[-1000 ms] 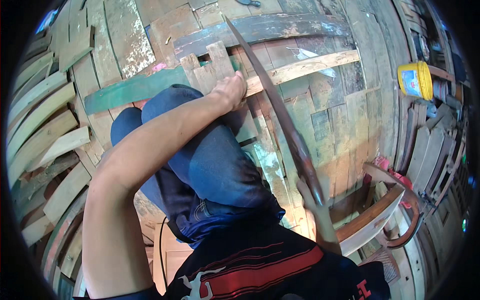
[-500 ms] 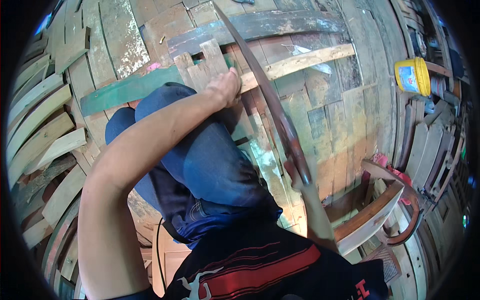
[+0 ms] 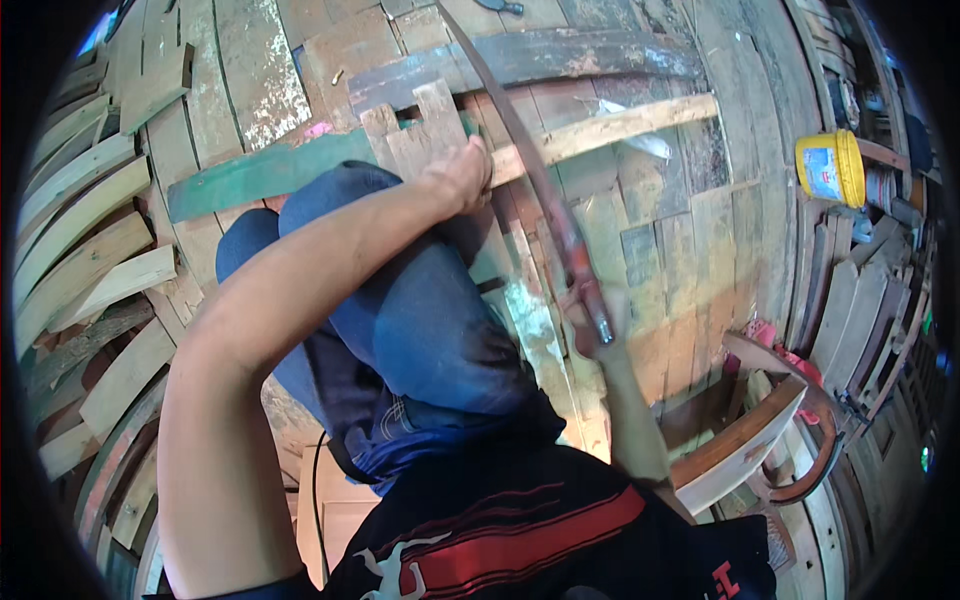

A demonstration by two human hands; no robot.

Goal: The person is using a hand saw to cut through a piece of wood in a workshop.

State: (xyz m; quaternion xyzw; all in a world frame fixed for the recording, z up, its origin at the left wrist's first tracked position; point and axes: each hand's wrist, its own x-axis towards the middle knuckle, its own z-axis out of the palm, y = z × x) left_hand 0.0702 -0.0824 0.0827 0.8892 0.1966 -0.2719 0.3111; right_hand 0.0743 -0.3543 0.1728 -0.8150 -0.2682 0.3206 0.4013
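My left hand (image 3: 460, 180) is closed on the left end of a pale narrow plank (image 3: 640, 122), beside my bent knees and some short upright board pieces (image 3: 428, 120). A long, dark, tapered tool (image 3: 505, 115), apparently a saw seen nearly edge-on, crosses the plank just right of that hand. My right hand (image 3: 595, 320), blurred and partly hidden, is wrapped round the tool's reddish-brown near end. A green board (image 3: 230, 188) lies left of the knees, and a weathered grey board (image 3: 520, 62) lies beyond the plank.
Stacked boards (image 3: 90, 260) line the left side. At right are a yellow bucket (image 3: 830, 168), more timber (image 3: 850, 310) and a curved wooden piece with a pale side (image 3: 740, 450). A hammer head (image 3: 495, 5) shows at the top edge, and a white object (image 3: 650, 145) lies by the plank.
My right hand and the long tool have moved forward, away from my body, along the tool's length. My left hand stays on the plank, with only slight shifts in the view.
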